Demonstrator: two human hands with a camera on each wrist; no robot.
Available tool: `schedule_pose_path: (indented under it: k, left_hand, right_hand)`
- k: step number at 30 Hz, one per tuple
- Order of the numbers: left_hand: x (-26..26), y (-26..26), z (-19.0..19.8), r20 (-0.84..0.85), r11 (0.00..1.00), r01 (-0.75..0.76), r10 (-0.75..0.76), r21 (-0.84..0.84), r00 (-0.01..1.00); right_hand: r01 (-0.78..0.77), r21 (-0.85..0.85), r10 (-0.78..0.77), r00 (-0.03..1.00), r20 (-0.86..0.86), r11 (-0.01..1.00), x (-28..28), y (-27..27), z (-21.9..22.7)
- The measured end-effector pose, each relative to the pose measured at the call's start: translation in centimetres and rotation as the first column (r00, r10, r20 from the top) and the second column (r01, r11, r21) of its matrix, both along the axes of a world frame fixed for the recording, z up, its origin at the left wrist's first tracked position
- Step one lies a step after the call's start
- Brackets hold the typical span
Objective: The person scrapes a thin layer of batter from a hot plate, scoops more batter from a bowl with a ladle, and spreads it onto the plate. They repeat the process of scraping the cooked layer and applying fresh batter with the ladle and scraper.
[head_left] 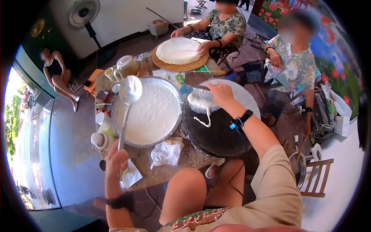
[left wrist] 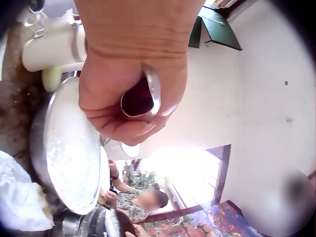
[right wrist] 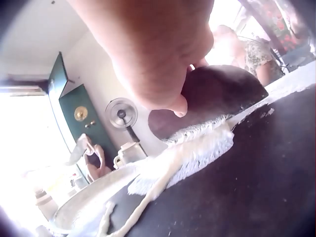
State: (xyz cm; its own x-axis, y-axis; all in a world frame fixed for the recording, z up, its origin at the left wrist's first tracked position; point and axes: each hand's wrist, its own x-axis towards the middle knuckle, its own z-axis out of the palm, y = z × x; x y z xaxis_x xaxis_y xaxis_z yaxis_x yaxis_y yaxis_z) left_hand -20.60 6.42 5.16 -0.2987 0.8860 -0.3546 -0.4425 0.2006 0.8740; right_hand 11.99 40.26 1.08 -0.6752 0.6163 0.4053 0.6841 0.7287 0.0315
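Observation:
My left hand (head_left: 116, 159) grips the long handle of a metal ladle (head_left: 130, 91), whose wet bowl hangs over the far left part of a wide metal basin (head_left: 180, 102). Pale batter (head_left: 152, 114) fills that basin. In the left wrist view the hollow end of the handle shows inside the curled fingers. Over the round dark griddle (head_left: 222, 141), my right hand (head_left: 222, 94) holds a dark, curved-edged scraper (right wrist: 212, 94) with its lower edge at the griddle's surface. Streaky white batter (head_left: 201, 101) lies along that edge, and a thin strand trails towards me.
Behind the basin, a large white flatbread (head_left: 179, 50) lies on a round woven mat (head_left: 156, 63), a seated person's hands at its edge. Another person sits right of the griddle. A pitcher (head_left: 126, 66), bottle (head_left: 101, 140) and crumpled paper (head_left: 166, 152) stand around the basin.

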Motion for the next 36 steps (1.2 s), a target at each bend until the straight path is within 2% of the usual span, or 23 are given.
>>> schedule_pose_path:
  k: [5, 8, 10, 12, 13, 16, 20, 22, 23, 24, 26, 27, 28, 30, 31, 32, 33, 34, 36]
  left_hand:
    - [-0.9, -1.3, -5.8, 0.041, 0.995, 0.011, -0.007, -0.095, 0.999]
    - [-1.1, -2.3, -9.4, 0.078, 0.996, 0.010, -0.003, -0.089, 0.997]
    - [-1.2, -2.9, -11.0, 0.076, 0.995, 0.017, -0.009, -0.099, 0.997]
    - [-0.8, -3.0, -11.3, 0.023, 0.990, 0.035, -0.033, -0.135, 0.999]
    - [-0.5, -3.1, -11.0, 0.054, 0.991, 0.031, -0.024, -0.130, 0.998]
    - [-0.5, -3.2, -10.9, -0.016, 0.984, 0.086, -0.090, -0.153, 0.996]
    - [-0.8, -3.2, -10.5, -0.357, 0.952, 0.076, -0.184, -0.297, 0.916]
    - [-0.8, -3.3, -10.0, -0.521, 0.934, 0.033, -0.227, -0.355, 0.823]
    - [-0.8, -3.3, -9.0, -0.620, 0.877, 0.004, -0.344, -0.481, 0.705]
    - [-0.5, -3.7, -9.6, -0.774, 0.889, -0.085, -0.341, -0.450, 0.533]
    - [-0.2, -4.6, -10.8, -0.945, 0.918, -0.226, -0.311, -0.326, 0.100]
    - [2.0, -3.9, -7.6, -0.951, 0.914, -0.287, -0.308, -0.287, -0.031]
    - [3.4, -3.4, -5.7, -0.978, 0.951, -0.229, -0.205, -0.210, 0.043]
    - [6.0, -3.2, -3.1, -0.978, 0.990, -0.132, -0.011, -0.040, 0.210]
    - [7.8, -3.4, -1.6, -0.909, 0.994, -0.096, 0.000, -0.044, 0.416]
    - [9.5, -3.8, -0.5, -0.796, 0.997, -0.061, 0.007, -0.038, 0.606]
    - [11.1, -4.8, -0.6, -0.537, 0.997, 0.079, -0.056, 0.019, 0.842]
    - [12.5, -6.3, -1.0, -0.207, 0.975, 0.188, -0.161, 0.120, 0.965]
    - [13.6, -7.5, -0.9, 0.058, 0.913, 0.352, -0.370, 0.205, 0.927]
  right_hand:
    - [-0.173, -0.121, 0.181, 0.981, 0.065, 0.978, 2.1, -6.5, 2.1]
    - [-0.169, -0.156, 0.187, 0.977, 0.106, 0.973, 3.2, -8.1, 3.3]
    - [-0.125, -0.077, 0.128, 0.991, 0.042, 0.989, 2.4, -6.2, 2.0]
    - [-0.046, -0.021, 0.046, 0.999, 0.005, 0.999, 0.6, -4.3, 1.3]
    - [-0.046, 0.020, 0.046, 0.999, 0.003, 0.999, 0.0, -3.6, 0.8]
    - [-0.089, 0.000, 0.089, 0.995, 0.036, 0.996, -0.9, -4.5, 0.7]
    - [-0.302, -0.022, 0.302, 0.953, 0.017, 0.953, 2.6, -9.7, 1.7]
    - [-0.312, -0.058, 0.315, 0.948, 0.052, 0.948, 4.0, -10.7, 2.2]
    - [-0.295, -0.065, 0.299, 0.952, 0.066, 0.953, 4.3, -10.6, 2.7]
    - [-0.276, -0.072, 0.281, 0.957, 0.076, 0.958, 4.5, -10.6, 3.0]
    - [-0.198, -0.035, 0.201, 0.975, 0.093, 0.980, 2.8, -8.6, 3.2]
    - [-0.164, 0.005, 0.163, 0.984, 0.077, 0.986, 1.5, -7.5, 2.5]
    - [-0.130, 0.044, 0.127, 0.990, 0.060, 0.991, 0.7, -6.9, 1.9]
    - [-0.170, 0.029, 0.169, 0.985, 0.035, 0.985, 0.2, -7.1, 1.1]
    - [-0.189, 0.019, 0.189, 0.982, 0.024, 0.982, 0.0, -7.3, 0.8]
    - [-0.246, 0.001, 0.246, 0.969, 0.001, 0.969, 0.8, -8.2, 0.8]
    - [-0.304, -0.016, 0.304, 0.953, -0.020, 0.953, 2.5, -9.6, 1.1]
    - [-0.358, -0.042, 0.357, 0.934, -0.033, 0.933, 4.3, -11.1, 1.3]
    - [-0.372, -0.091, 0.375, 0.927, 0.017, 0.924, 6.5, -12.6, 2.2]
